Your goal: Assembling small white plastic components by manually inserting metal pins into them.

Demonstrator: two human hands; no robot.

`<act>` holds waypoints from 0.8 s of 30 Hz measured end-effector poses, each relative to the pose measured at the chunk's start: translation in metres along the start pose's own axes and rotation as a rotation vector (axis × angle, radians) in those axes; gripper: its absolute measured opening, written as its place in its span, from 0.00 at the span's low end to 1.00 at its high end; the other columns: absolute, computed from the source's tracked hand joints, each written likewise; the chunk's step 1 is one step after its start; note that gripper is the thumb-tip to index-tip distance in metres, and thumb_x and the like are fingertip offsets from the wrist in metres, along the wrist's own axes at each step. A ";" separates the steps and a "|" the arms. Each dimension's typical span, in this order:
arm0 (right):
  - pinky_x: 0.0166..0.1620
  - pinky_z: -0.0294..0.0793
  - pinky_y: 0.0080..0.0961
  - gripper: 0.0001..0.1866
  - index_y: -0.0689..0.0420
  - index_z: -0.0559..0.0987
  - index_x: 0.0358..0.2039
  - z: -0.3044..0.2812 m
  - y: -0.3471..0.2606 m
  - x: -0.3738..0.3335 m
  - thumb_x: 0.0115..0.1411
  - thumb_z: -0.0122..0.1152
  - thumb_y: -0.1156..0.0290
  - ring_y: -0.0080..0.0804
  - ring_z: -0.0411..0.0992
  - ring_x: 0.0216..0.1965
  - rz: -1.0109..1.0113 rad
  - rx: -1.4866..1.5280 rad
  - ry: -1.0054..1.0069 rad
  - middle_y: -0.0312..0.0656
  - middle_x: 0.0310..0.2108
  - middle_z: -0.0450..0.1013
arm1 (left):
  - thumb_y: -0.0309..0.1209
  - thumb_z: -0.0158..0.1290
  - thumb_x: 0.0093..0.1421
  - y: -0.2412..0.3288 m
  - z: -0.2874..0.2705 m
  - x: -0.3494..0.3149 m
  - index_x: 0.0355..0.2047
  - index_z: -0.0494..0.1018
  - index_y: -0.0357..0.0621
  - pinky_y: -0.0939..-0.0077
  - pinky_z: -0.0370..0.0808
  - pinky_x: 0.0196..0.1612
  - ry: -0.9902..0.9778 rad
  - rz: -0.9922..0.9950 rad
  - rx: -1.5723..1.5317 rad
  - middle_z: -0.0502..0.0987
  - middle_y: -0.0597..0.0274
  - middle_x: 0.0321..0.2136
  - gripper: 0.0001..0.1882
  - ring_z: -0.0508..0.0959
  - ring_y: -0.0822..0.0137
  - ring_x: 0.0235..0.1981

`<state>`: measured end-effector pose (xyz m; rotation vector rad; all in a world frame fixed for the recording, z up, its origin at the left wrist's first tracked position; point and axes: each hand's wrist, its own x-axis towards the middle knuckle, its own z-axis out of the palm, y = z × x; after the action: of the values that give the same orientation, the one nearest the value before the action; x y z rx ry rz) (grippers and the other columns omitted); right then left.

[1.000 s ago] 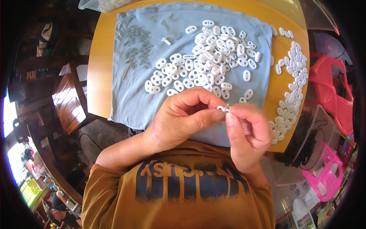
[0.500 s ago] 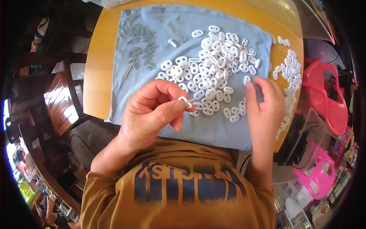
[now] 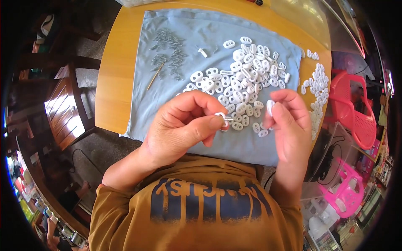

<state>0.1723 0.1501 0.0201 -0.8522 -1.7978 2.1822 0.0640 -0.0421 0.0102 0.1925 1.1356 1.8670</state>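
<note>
My left hand (image 3: pixel 182 127) pinches a small white oval plastic piece (image 3: pixel 222 116) with a thin metal part sticking out of it. My right hand (image 3: pixel 289 125) holds another white oval piece (image 3: pixel 270 107) between thumb and fingers, just right of the first. Both hands hover over a blue cloth (image 3: pixel 192 46) spread on a wooden table (image 3: pixel 117 71). A heap of several white oval pieces (image 3: pixel 238 79) lies on the cloth just beyond my hands.
Small metal springs (image 3: pixel 169 54) and a thin wooden stick (image 3: pixel 155 76) lie on the cloth's left part. More white pieces (image 3: pixel 318 90) line the table's right edge. A red plastic chair (image 3: pixel 356 113) and a pink stool (image 3: pixel 347 188) stand to the right, wooden furniture (image 3: pixel 63 108) to the left.
My right hand reached to the heap and came back with a white piece. My left hand has kept its grip on its piece and moved slightly toward the right hand.
</note>
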 end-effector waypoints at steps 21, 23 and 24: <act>0.36 0.67 0.16 0.09 0.65 0.75 0.40 0.027 0.004 -0.016 0.59 0.53 0.80 0.21 0.68 0.33 -0.361 -0.066 -0.167 0.38 0.33 0.71 | 0.18 0.50 0.57 -0.002 0.023 0.006 0.34 0.69 0.38 0.85 0.68 0.24 -0.009 -0.125 -0.022 0.76 0.59 0.27 0.05 0.72 0.76 0.21; 0.34 0.67 0.17 0.09 0.65 0.76 0.40 0.027 0.002 -0.015 0.58 0.54 0.81 0.24 0.69 0.32 -0.460 -0.237 -0.137 0.40 0.32 0.71 | 0.18 0.50 0.57 -0.003 0.023 0.006 0.34 0.69 0.38 0.85 0.68 0.24 -0.005 -0.136 -0.025 0.76 0.60 0.27 0.05 0.72 0.76 0.21; 0.32 0.68 0.17 0.09 0.64 0.76 0.40 0.027 0.002 -0.015 0.57 0.55 0.82 0.26 0.69 0.30 -0.559 -0.410 -0.106 0.41 0.31 0.71 | 0.18 0.50 0.57 -0.003 0.022 0.006 0.34 0.69 0.38 0.85 0.68 0.24 -0.002 -0.137 -0.025 0.76 0.60 0.27 0.05 0.72 0.76 0.21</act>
<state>0.1705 0.1199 0.0257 -0.2360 -2.2371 1.5598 0.0747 -0.0230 0.0184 0.0999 1.0956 1.7586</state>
